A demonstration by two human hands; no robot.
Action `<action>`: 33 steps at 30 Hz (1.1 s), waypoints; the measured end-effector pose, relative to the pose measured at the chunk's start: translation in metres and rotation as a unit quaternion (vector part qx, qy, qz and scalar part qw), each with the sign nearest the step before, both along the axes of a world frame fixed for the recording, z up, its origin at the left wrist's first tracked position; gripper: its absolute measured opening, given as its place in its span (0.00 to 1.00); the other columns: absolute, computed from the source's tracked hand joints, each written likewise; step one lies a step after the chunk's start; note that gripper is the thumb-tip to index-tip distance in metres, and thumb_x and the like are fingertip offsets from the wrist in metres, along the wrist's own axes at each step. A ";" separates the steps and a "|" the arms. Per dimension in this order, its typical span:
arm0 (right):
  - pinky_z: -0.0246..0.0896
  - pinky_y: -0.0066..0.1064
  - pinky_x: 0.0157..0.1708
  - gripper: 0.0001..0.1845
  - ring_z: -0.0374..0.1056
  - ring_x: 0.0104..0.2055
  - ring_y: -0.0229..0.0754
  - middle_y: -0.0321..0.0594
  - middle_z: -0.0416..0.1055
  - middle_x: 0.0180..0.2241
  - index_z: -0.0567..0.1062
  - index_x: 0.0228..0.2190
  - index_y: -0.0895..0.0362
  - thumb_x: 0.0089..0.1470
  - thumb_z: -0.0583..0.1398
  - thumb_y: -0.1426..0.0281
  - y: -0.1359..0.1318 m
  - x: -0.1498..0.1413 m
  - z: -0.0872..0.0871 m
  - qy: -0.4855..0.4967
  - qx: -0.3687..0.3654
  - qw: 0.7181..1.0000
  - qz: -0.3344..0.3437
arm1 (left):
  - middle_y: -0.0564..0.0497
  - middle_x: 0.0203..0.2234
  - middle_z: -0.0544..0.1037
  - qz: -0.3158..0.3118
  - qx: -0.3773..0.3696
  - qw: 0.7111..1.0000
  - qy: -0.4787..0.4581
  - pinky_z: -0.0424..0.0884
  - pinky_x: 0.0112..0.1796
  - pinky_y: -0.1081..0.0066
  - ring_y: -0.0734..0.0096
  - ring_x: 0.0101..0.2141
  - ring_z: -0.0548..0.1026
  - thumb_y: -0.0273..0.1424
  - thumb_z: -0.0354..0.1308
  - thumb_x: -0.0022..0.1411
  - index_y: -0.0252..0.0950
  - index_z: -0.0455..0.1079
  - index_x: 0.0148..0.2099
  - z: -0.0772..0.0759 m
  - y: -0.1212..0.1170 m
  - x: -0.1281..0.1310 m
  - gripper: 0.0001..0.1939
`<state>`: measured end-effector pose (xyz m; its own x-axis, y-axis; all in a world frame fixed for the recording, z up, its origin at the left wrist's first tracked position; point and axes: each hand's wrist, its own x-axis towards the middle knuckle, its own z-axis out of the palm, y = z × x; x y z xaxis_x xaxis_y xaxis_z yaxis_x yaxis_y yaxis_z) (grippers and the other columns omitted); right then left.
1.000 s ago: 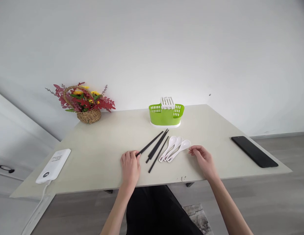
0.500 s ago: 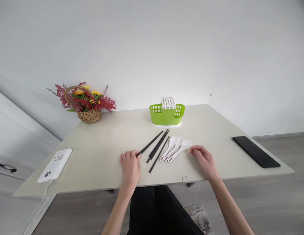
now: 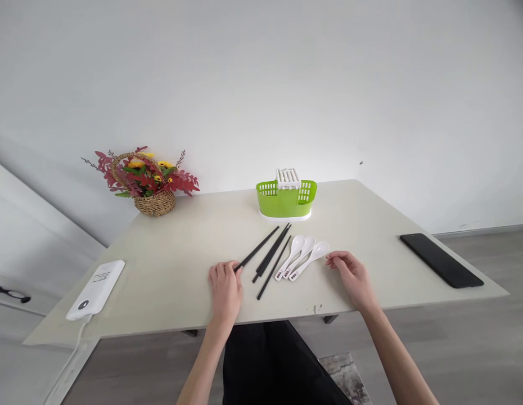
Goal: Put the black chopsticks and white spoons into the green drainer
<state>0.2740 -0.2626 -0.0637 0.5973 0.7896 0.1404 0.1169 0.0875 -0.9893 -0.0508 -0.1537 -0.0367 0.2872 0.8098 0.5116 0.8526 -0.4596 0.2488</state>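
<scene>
My left hand (image 3: 226, 292) rests on the table with its fingers loosely bent. Its thumb side lies against the lower end of a black chopstick (image 3: 257, 248); a grip on it does not show. Right of that lie a tight bunch of black chopsticks (image 3: 272, 253) and a single black chopstick (image 3: 274, 267). Three white spoons, a left one (image 3: 290, 256), a middle one (image 3: 299, 257) and a right one (image 3: 311, 260), fan out beside them, labels on their handles. My right hand (image 3: 350, 277) lies relaxed near the right spoon's bowl, fingers slightly curled, holding nothing visible.
A green and white cutlery caddy (image 3: 285, 203) stands at the back near the wall. A wicker basket (image 3: 155, 204) of artificial flowers stands back left. On the left lies a white power bank (image 3: 96, 288) with a cable; on the right, a black phone (image 3: 441, 260).
The camera view has shifted very slightly. Both hands, the chopsticks and the spoons stay in place.
</scene>
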 end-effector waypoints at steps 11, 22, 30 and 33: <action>0.68 0.42 0.48 0.15 0.73 0.44 0.49 0.43 0.79 0.40 0.79 0.39 0.51 0.62 0.61 0.55 0.001 0.000 0.001 0.000 0.002 1.000 0.007 | 0.38 0.34 0.77 -0.067 -0.107 0.971 0.203 0.68 0.50 0.51 0.49 0.41 0.77 0.24 0.53 0.67 0.35 0.74 0.40 0.045 0.035 -0.003 0.09; 0.68 0.42 0.48 0.14 0.74 0.42 0.48 0.42 0.79 0.39 0.79 0.39 0.51 0.62 0.60 0.56 0.002 -0.001 0.002 0.002 -0.001 1.000 0.017 | 0.41 0.31 0.78 -0.062 -0.200 0.954 0.214 0.70 0.37 0.63 0.55 0.32 0.80 0.24 0.57 0.62 0.37 0.70 0.30 0.075 0.053 0.008 0.07; 0.68 0.43 0.48 0.14 0.74 0.44 0.49 0.43 0.80 0.40 0.79 0.40 0.50 0.62 0.60 0.55 0.000 -0.002 0.004 -0.003 -0.002 1.000 0.021 | 0.51 0.26 0.82 -0.089 -0.389 0.914 0.077 0.72 0.35 0.69 0.62 0.33 0.81 0.40 0.62 0.59 0.40 0.73 0.32 0.105 0.080 -0.035 0.10; 0.68 0.43 0.47 0.15 0.74 0.43 0.50 0.43 0.80 0.39 0.78 0.39 0.50 0.62 0.61 0.53 0.001 -0.007 0.011 -0.007 0.002 1.000 0.014 | 0.48 0.31 0.83 -0.140 -0.463 0.872 -0.082 0.75 0.39 0.66 0.59 0.38 0.82 0.50 0.64 0.57 0.37 0.76 0.38 0.107 0.065 -0.042 0.21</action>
